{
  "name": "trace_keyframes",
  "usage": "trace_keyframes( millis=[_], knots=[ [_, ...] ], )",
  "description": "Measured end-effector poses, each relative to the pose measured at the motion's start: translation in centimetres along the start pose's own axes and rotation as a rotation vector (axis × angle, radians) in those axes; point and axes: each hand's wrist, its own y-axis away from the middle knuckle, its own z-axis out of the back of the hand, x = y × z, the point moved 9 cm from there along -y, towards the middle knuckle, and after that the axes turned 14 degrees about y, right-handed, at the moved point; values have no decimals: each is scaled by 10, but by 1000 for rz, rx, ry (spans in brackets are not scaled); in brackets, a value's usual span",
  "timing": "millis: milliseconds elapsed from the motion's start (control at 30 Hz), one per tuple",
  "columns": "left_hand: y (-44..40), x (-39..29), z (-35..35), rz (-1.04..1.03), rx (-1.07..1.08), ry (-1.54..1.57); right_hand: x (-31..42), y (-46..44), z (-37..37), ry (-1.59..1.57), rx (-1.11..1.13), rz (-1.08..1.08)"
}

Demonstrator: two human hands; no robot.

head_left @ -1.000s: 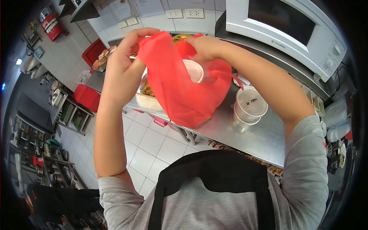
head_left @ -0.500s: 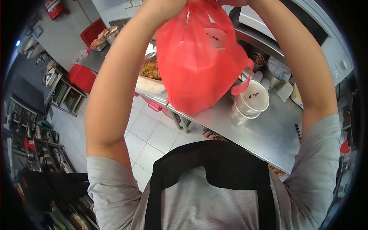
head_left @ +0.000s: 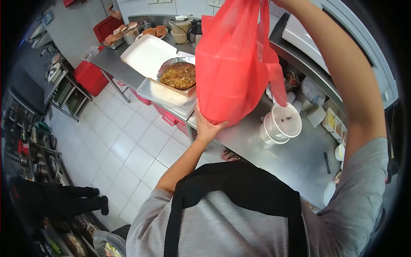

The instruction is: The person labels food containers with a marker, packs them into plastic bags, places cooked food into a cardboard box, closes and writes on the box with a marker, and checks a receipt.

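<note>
Nearest the camera is the wearer's black apron (head_left: 246, 182) over a grey T-shirt (head_left: 239, 222). Beyond it, the hands are well apart on a red fabric bag (head_left: 229, 73), which is upright and bulging, above the front edge of the steel worktop (head_left: 291, 160). The left hand (head_left: 207, 127) holds the bag's bottom left corner from below, thumb spread to the right and the other fingers partly hidden by the fabric. The right hand (head_left: 280, 1) is up by the bag's gathered top, mostly cut off by the upper edge of the view, so I cannot tell how it grips. A loose red strap (head_left: 277, 81) hangs down the bag's right side, its end just above two stacked, lidded plastic tubs (head_left: 286, 121); the upper lid bears black handwriting.

Right of the tubs, a black marker (head_left: 327, 162) lies on the steel. Left of the bag, an open white box (head_left: 150, 53) holds a browned, round omelette-like dish (head_left: 179, 76) in a fluted foil tray, with a clear plastic container (head_left: 167, 96) just in front. A microwave (head_left: 306, 40) stands behind the right forearm. At lower left, a person in black (head_left: 60, 199) stands on the tiled floor (head_left: 122, 145). Farther back are a black jug (head_left: 195, 32), a beige tub (head_left: 180, 31), bread items (head_left: 113, 38) in metal pans and a red bin (head_left: 91, 79).
</note>
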Motion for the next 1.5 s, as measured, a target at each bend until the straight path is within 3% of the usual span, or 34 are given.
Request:
trace_keyframes(
  millis=[33, 167, 200, 367, 433, 500, 567, 667, 733, 833, 867, 933, 1067, 1133, 1267, 1333, 1367, 1467, 1500],
  knots=[
    [-4, 4, -4, 41, -51, 30, -2, -2, 3, -18, -35, -15],
    [-19, -3, -25, -135, -72, -134, -8, -19, -10, 124, -114, 74],
    [-23, 1, -29, -114, -56, -122, -14, -13, -12, 111, 3, -68],
    [-32, -3, -31, -93, 122, -55, -57, -11, -18, 369, 186, -10],
    [-36, 3, 10, -89, -18, 7, -47, 7, -9, 357, 311, 0],
    [-53, 46, 83, 97, -430, 69, -38, 28, -2, 237, 454, -10],
    [-79, 93, 136, 407, -563, 255, -12, 48, 21, 432, 370, 96],
    [-127, 102, 178, 600, -514, 120, 56, 102, 68, 415, 76, 259],
    [-149, 129, 187, 782, -406, 131, 73, 129, 86, 231, -196, 348],
    [-167, 136, 197, 757, -418, -106, 128, 191, 50, -168, -32, 638],
    [-173, 133, 198, 722, -401, -184, 130, 205, 15, -425, 122, 541],
    [-173, 125, 202, 653, -370, -346, 133, 221, -57, -500, 376, 467],
    [-160, 80, 207, 446, -521, -111, 98, 229, -172, -684, 506, 111],
    [-141, 64, 226, 382, -555, -73, 97, 228, -202, -756, 468, 0],
    [-91, 88, 270, 475, -637, 162, 90, 215, -295, -807, 326, -291],
    [-72, 90, 272, 452, -729, 347, 78, 203, -330, -483, 107, -422],
    [-64, 99, 266, 534, -776, 425, 73, 198, -343, -313, -2, -483],
    [-61, 100, 243, 459, -759, 615, 66, 204, -433, -508, 406, -811],
    [-62, 106, 239, 405, -730, 707, 67, 205, -443, -615, 498, -800]
  ],
)
